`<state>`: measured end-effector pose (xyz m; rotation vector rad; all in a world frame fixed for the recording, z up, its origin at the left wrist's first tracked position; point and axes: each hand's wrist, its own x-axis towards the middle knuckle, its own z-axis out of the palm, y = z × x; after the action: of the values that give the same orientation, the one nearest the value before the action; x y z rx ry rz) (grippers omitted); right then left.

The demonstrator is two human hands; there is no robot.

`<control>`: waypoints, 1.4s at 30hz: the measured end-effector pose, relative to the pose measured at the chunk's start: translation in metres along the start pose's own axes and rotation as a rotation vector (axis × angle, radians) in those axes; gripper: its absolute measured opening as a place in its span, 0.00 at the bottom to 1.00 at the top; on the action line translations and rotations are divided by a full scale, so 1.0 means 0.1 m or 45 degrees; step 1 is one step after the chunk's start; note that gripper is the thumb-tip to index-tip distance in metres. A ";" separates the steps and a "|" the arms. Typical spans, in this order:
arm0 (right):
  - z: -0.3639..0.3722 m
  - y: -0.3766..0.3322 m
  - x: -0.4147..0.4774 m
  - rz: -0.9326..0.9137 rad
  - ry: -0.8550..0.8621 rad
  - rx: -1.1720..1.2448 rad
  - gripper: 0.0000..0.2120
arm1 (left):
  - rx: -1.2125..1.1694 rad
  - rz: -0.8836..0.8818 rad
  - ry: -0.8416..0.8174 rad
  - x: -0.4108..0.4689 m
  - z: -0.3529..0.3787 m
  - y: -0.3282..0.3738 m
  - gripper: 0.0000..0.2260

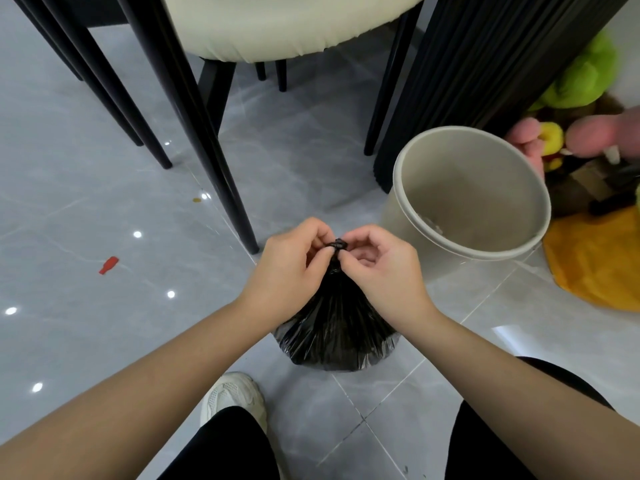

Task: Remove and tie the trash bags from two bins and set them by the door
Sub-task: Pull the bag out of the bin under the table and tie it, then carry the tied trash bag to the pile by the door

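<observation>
The black trash bag [337, 327] stands on the floor tiles [104, 188], its knot [336, 244] pinched by curled fingertips of the left hand [289, 271] at 9 o'clock and the right hand [377, 268] at 3, forearms converging, the beige bin [478, 253] at 2 o'clock.

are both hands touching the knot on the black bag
Touching: the head view shows the left hand and right hand pinching the knot atop the black bag.
</observation>
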<state>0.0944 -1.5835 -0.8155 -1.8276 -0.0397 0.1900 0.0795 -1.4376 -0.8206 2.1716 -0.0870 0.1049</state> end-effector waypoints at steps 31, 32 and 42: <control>-0.80 -3.72 -0.55 -0.059 -0.539 -0.497 0.17 | 0.262 -0.467 -0.199 0.13 -2.51 3.22 0.06; -0.81 -3.91 -0.57 -0.119 -0.582 -0.604 0.16 | 0.249 -0.491 -0.187 0.12 -2.67 3.38 0.06; 0.05 -5.32 -0.42 -0.365 -0.671 -0.848 0.02 | 0.187 -0.485 -0.046 0.08 -4.20 3.75 0.09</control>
<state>0.0907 -1.4443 -0.3005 -2.3487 -0.8123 0.4937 0.0307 -1.3043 -0.2754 2.2963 0.3223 -0.1496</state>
